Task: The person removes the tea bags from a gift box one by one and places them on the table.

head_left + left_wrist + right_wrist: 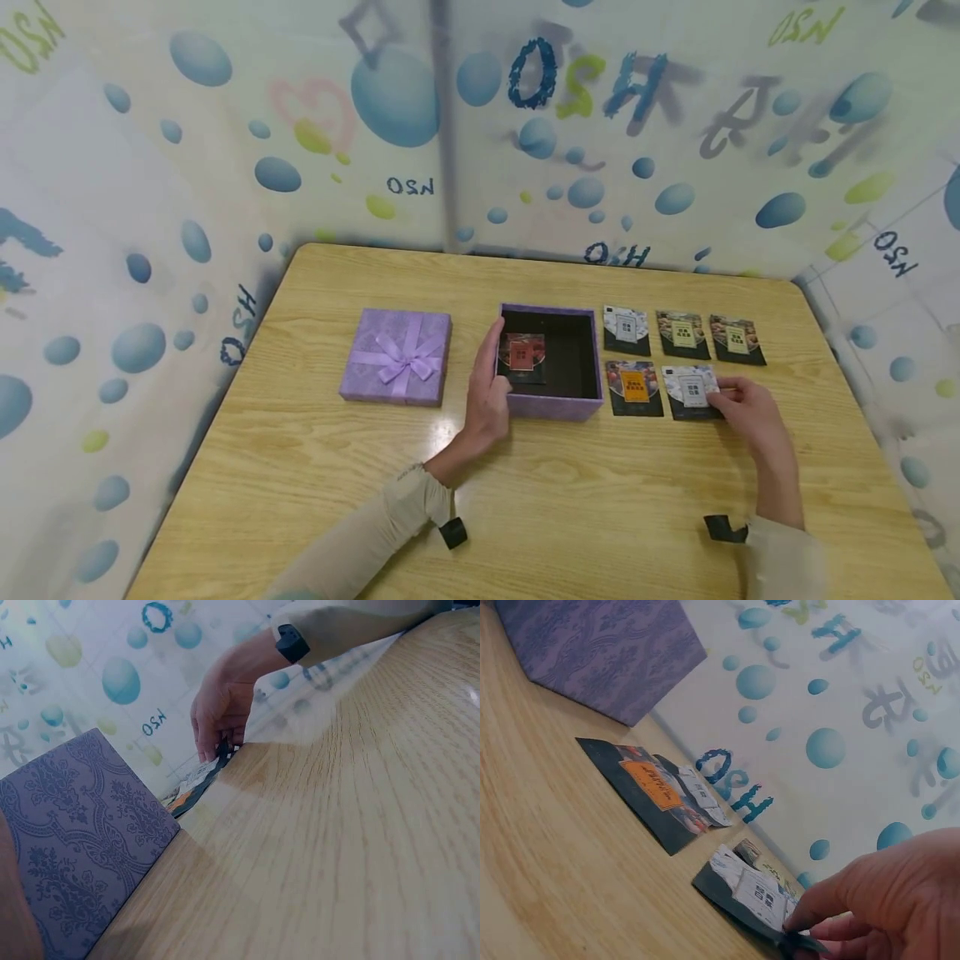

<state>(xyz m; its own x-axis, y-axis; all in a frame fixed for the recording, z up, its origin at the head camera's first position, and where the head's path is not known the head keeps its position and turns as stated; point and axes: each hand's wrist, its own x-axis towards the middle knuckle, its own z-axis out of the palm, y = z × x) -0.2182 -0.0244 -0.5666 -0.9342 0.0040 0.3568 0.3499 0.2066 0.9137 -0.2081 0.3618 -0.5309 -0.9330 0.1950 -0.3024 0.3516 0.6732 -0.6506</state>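
Note:
My right hand (753, 417) pinches the right edge of a white-and-black sachet (688, 392) in the front row; the right wrist view shows thumb and fingers at its corner. My left hand (486, 400) lies along the left wall of an open purple box (555, 407), fingers stretched along the outside and thumb by the front corner. Inside the box, toward its left, lies a red-and-black sachet (527, 357). Left of the held sachet is an orange-labelled sachet (634, 388). Behind them lie a white sachet (627, 331) and two yellow-labelled ones, one being this sachet (682, 335).
A purple lid (397, 358) with a ribbon bow lies left of the box on the wooden table (570, 500). Printed walls (480, 183) enclose the table's back and sides. Black straps (453, 532) hang at both wrists.

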